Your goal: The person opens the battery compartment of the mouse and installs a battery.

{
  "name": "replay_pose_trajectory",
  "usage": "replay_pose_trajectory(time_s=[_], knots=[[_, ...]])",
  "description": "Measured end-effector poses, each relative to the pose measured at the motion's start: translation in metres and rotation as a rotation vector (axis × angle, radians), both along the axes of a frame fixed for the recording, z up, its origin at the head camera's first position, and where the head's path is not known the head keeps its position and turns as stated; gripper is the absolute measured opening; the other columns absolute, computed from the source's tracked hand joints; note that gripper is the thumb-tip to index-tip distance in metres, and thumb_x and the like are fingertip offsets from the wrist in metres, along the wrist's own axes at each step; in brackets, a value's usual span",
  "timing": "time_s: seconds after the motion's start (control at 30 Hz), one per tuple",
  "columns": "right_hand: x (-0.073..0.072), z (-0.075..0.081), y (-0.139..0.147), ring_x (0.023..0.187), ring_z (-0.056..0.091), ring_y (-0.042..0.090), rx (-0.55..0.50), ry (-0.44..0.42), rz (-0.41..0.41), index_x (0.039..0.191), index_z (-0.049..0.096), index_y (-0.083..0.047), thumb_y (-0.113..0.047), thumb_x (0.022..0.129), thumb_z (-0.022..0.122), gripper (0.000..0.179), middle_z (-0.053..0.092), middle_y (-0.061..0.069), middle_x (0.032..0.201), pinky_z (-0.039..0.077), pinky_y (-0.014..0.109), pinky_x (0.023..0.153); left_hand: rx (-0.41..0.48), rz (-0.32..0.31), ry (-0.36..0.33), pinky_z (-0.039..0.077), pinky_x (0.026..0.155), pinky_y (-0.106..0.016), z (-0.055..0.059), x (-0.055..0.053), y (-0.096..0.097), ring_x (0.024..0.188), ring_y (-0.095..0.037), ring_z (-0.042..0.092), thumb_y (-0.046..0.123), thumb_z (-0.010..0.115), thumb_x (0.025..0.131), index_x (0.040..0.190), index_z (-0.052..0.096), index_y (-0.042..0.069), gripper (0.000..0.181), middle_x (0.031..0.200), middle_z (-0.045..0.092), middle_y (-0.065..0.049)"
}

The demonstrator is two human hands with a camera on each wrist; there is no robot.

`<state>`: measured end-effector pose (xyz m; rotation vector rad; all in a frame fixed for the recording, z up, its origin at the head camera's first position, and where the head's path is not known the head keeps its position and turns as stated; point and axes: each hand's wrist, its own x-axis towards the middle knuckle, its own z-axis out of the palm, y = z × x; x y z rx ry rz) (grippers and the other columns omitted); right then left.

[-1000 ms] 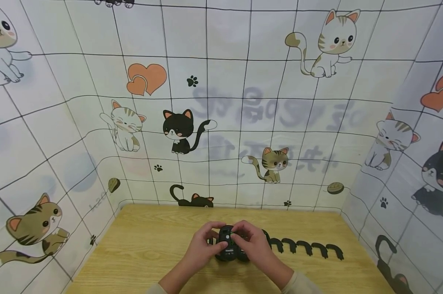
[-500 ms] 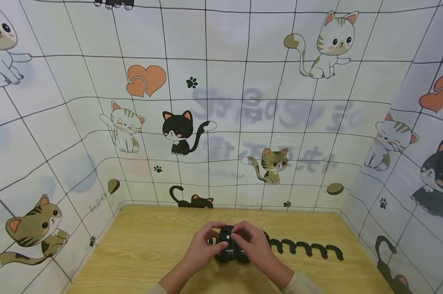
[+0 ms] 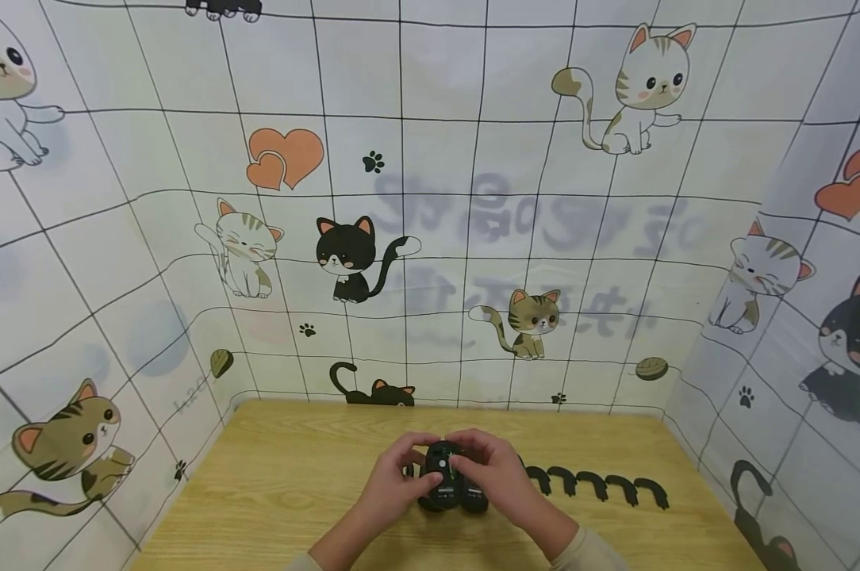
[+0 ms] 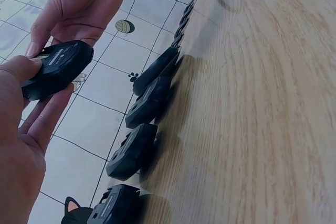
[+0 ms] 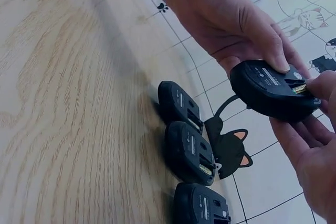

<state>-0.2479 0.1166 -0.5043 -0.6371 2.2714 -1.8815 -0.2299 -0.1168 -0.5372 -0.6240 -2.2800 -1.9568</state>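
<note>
A black computer mouse (image 3: 444,476) is held up between both hands, its underside showing. My left hand (image 3: 397,480) grips it by the side, thumb across the underside. My right hand (image 3: 497,480) holds the other side, its fingers round the far end and edge. In the right wrist view, the right thumb presses at the open battery slot, where a yellowish battery (image 5: 300,89) shows. Below the hands, several more black mice (image 5: 181,103) lie underside up in a row on the table. One of them shows a battery (image 5: 205,170) in its slot.
Several black curved covers (image 3: 592,484) lie in a line on the wooden table (image 3: 273,476), to the right of the hands. A white cloth wall (image 3: 437,143) with printed cats and grid lines encloses the table at the back and sides.
My right fingers have shifted toward the far end of the mouse, and the right thumb lies lower across its slot. The left hand keeps its grip, nearly unmoved.
</note>
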Motion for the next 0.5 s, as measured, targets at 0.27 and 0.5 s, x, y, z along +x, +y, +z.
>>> replay_pose_trajectory(time_s=[0.27,0.5], knots=[[0.0002,0.0001,-0.0006,0.114,0.075,0.023,-0.009,0.003,-0.025,0.13,0.076,-0.009,-0.016,0.105,0.079,0.027,0.078,0.011,0.123,0.061,0.028,0.094,-0.011,-0.003,0.028,0.066,0.071,-0.031,0.003,0.0007,0.0012,0.107,-0.018,0.072,0.009,0.087,0.096,0.14,0.07,0.021,0.049,0.137,0.067,-0.009],[0.001,-0.0032,-0.0025,0.113,0.074,0.024,-0.025,-0.017,-0.04,0.131,0.076,-0.008,-0.014,0.104,0.08,0.028,0.078,0.012,0.123,0.061,0.027,0.094,-0.016,-0.013,0.005,0.067,0.071,-0.033,0.0022,0.0003,-0.0001,0.109,-0.022,0.073,0.008,0.087,0.097,0.141,0.07,0.021,0.05,0.14,0.066,-0.009]])
